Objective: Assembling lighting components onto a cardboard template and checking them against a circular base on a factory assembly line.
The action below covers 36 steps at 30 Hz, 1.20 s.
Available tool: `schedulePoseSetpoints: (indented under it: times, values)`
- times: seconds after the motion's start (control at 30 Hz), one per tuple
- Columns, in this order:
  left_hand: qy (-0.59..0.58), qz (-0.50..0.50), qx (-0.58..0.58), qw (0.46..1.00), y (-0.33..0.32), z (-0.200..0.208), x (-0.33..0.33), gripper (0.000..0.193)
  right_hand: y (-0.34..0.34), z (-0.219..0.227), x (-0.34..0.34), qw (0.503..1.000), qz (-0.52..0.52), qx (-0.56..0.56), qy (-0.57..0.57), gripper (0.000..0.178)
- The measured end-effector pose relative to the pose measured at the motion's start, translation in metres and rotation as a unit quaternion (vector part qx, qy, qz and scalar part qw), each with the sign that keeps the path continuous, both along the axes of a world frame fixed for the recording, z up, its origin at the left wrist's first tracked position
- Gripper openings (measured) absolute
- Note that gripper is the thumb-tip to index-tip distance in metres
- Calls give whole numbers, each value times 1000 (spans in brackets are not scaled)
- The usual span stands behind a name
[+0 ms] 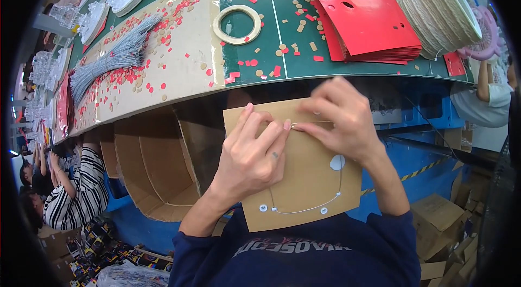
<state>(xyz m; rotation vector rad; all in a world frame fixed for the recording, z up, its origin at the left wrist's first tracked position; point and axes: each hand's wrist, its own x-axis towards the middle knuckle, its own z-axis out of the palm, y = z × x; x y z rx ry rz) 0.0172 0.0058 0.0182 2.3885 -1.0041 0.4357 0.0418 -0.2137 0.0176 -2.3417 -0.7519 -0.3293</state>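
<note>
A brown cardboard sheet lies tilted in front of my chest. My left hand is closed over its upper left, fingertips pinched at a thin pale cord near the top. On the other end of that spot, my right hand pinches the cord between thumb and fingers; its fingers are partly blurred. Lower on the sheet, a thin white cord curves between small white tabs. Two white round buttons sit beside it, and a white scalloped patch shows near my right wrist.
Beyond the sheet runs a green table scattered with red and brown paper bits. It carries a tape roll, grey wire ties, red cards and a cord spool. An open carton stands lower left; people work at left and right.
</note>
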Motion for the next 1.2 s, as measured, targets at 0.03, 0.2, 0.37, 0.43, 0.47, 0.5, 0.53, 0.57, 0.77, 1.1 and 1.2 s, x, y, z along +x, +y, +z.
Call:
schedulePoseSetpoints:
  times: [0.03,0.2,0.37,0.43,0.47,0.5,0.53,0.57,0.77,1.1,1.2]
  values:
    - [0,-1,-1,1000,-1,0,0,39,2,0,10,999,8,43,-25,36]
    - [11,-16,5,1000,-3,4,-3,36,-10,-12,30,982,137,51,120,51]
    - [4,-27,-3,1000,-2,0,-3,42,-10,-1,38,965,141,57,212,54]
    - [2,-34,-2,999,-2,-1,-5,49,-10,3,37,958,131,47,252,54]
    - [1,-36,-2,999,-4,-1,-6,49,-10,5,37,946,120,60,295,54]
    - [0,-38,-3,999,-6,-1,-6,48,-12,6,36,932,108,74,337,55]
    - [-2,-42,-6,999,-7,0,-7,48,-16,6,33,934,104,71,336,55]
    - [6,-36,-15,999,-9,2,-5,48,-22,6,29,960,96,59,256,52]
    - [29,-23,-75,996,-1,5,2,39,-78,-34,-52,891,-221,340,206,32]
    - [145,-62,-460,874,2,3,39,28,-243,-221,-147,836,-319,142,424,62]
    - [68,16,-484,872,15,17,112,28,-280,-172,-95,885,-312,27,345,61]
